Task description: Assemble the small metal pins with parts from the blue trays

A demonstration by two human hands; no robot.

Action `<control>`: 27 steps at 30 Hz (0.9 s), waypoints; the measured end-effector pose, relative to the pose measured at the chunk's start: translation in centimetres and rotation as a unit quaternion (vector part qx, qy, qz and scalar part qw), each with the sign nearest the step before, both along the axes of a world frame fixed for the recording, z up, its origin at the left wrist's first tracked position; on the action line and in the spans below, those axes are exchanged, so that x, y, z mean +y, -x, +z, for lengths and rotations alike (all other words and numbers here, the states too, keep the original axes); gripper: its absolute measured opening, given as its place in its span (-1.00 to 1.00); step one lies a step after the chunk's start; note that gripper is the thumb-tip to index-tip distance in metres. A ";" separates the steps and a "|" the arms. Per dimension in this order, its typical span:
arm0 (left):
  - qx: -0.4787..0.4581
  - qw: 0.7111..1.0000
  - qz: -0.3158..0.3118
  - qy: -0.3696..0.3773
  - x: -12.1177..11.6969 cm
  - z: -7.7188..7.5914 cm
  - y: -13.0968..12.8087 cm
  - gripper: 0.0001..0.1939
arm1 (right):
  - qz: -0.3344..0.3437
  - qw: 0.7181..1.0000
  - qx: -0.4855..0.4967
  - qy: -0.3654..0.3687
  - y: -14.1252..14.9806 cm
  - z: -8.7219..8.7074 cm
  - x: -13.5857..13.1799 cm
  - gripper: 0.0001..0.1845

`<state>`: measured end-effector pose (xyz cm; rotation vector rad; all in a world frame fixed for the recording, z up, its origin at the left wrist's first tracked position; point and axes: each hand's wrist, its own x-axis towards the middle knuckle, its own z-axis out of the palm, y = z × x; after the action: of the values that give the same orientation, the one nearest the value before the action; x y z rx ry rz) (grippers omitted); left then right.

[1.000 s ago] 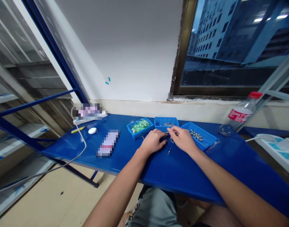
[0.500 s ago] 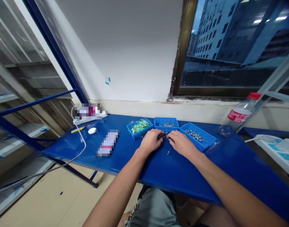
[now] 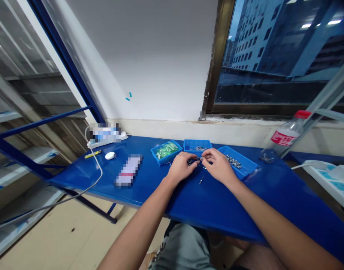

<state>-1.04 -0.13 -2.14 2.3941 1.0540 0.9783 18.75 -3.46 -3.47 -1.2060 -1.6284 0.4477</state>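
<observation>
My left hand (image 3: pixel 181 165) rests low over the table, its fingers curled around a small cluster of dark and silver metal pieces that look like rivets (image 3: pixel 193 161). Facing it, my right hand (image 3: pixel 218 165) pinches a small metal piece between thumb and forefinger, right at the left fingertips. Fingers partly hide what both hands hold. On the table just below them lies one loose rivet (image 3: pixel 201 180), a thin pin with a thicker body. Behind the hands stand a blue bin with thin metal pins (image 3: pixel 189 144) and, to the right, a blue bin with grey metal fasteners (image 3: pixel 246 165).
A blue bin of green packets (image 3: pixel 160 162) stands left of the hands. Farther left on the blue table (image 3: pixel 234 210) are a blurred phone-like object (image 3: pixel 129 170), a white round object (image 3: pixel 110 155), a yellow cutter (image 3: pixel 92 154) and a cable. A plastic bottle (image 3: pixel 286 138) leans at right.
My right hand has lifted slightly and turned, its thumb and forefinger now pinching a piece against the left fingertips. The left hand has barely moved.
</observation>
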 end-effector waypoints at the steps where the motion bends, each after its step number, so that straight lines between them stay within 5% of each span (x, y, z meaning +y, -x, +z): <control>1: -0.005 1.000 -0.005 0.011 -0.1 0.1 0.0 -0.76 | 0.009 0.999 0.040 0.014 0.1 0.0 0.0 -0.89; 9: -0.094 0.990 -0.021 0.102 -0.4 0.8 0.0 -0.79 | 0.013 0.997 0.061 0.054 0.5 -0.4 0.0 -0.84; 17: -0.145 0.981 -0.042 0.123 -0.1 0.2 -0.2 -0.72 | -0.006 0.999 -0.031 0.000 0.7 0.1 -0.4 -0.77; 27: -0.077 0.986 -0.036 0.146 -0.7 1.2 0.3 -0.67 | 0.017 0.999 -0.047 0.001 0.3 0.0 -0.3 -0.85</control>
<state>-1.33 -0.85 -0.91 2.0699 0.9727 0.8986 18.43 -3.77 -3.47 -1.2185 -1.7315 0.4201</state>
